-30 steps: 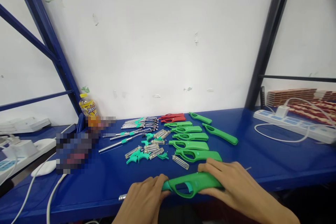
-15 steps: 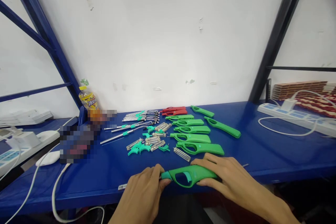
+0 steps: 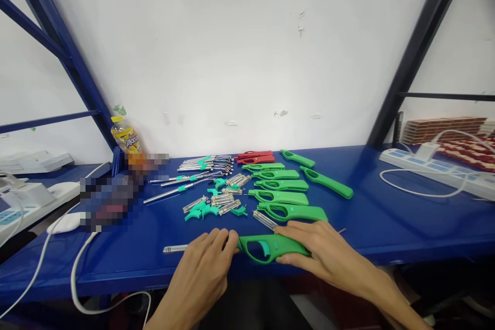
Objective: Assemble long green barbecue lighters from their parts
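Note:
Near the table's front edge I hold a green long-necked lighter (image 3: 275,245) level between both hands. My left hand (image 3: 199,270) is closed around the neck, where the metal tube (image 3: 175,249) comes out to the left. My right hand (image 3: 328,253) grips the handle end, thumb below and fingers above. A teal trigger shows inside the lighter's finger opening. Just beyond my right fingers lies a clear fuel tank (image 3: 264,220). Green handle shells (image 3: 309,212) lie in a column behind it, with teal triggers (image 3: 201,210) and more clear tanks to their left.
Metal tubes with wires (image 3: 201,166) lie at the back left, beside red handle shells (image 3: 255,158). A yellow-capped bottle (image 3: 127,136) stands at the left near a blurred patch. White power strips (image 3: 421,166) with cables flank the blue table (image 3: 381,206).
The view has shifted a little. Both hands have moved slightly left and up with the lighter, and my left fingers have rolled over its neck.

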A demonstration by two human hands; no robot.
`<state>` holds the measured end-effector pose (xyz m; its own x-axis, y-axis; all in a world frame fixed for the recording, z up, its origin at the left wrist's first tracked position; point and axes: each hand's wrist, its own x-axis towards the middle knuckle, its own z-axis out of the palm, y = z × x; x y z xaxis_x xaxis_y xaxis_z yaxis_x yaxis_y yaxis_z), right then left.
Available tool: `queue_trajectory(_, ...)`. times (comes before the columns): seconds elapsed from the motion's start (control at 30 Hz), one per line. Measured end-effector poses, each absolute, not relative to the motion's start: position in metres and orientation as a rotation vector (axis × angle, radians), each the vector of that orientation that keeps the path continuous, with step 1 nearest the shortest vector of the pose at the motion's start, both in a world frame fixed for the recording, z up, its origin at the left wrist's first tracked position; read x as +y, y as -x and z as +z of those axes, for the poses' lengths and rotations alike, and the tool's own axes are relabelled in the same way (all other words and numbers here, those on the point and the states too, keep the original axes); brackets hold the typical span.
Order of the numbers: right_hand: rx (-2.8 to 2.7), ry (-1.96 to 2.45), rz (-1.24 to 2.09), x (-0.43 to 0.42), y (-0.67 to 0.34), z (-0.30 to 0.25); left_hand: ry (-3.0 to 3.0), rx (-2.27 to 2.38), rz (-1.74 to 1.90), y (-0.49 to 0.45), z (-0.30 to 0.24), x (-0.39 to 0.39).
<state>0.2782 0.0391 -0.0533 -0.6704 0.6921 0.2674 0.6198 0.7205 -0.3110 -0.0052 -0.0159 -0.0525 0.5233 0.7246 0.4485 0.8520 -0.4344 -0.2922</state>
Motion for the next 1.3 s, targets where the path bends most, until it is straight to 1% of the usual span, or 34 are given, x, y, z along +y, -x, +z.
queue_trajectory(0.1,-2.582,1.014,0.326,0.040,-0.276,-0.046,2.224,-1.265,-0.353,0.004,-0.057,-0.020)
queue_trajectory(0.23,-2.571,0.990,0.305,0.039,-0.274,-0.047,2.282,-1.320,-0.391,0.003,-0.058,-0.021)
queue_trajectory(0.5,-2.545,0.932,0.230,0.038,-0.272,-0.055,2.605,-1.689,-0.290,0.004,-0.032,-0.024)
queue_trajectory(0.67,-2.556,0.893,0.129,0.037,-0.273,-0.056,2.675,-1.779,-0.348,0.005,-0.025,-0.022)
queue_trajectory(0.93,-2.515,0.907,0.232,0.037,-0.270,-0.054,2.701,-1.752,-0.408,0.007,-0.029,-0.017)
queue_trajectory(1.3,-2.489,0.932,0.261,0.036,-0.269,-0.053,2.539,-1.451,-0.600,0.009,-0.048,-0.008)
